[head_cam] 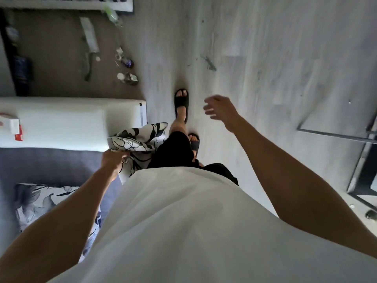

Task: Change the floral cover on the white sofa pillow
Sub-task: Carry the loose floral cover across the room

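Head view, left to right: at eight o'clock a floral pillow (40, 203) lies on the grey sofa seat (51, 164). Near centre, the left hand (113, 158) grips a bunched black-and-white floral cover (138, 137), fingers curled into the cloth. At two o'clock the right hand (219, 108) hangs over pale floor (265, 58), fingers seemingly loose, though blurred.

Pale grey wood-look floor (265, 48), dark scuff marks (209, 63) near centre. Brown rug (55, 64) at upper left, strewn with small clutter: white flat box (89, 35), bottles, caps; details blurred. Sofa with grey-blue seat (40, 166) and white armrest (61, 121); floral pillow (40, 203) lying on seat.
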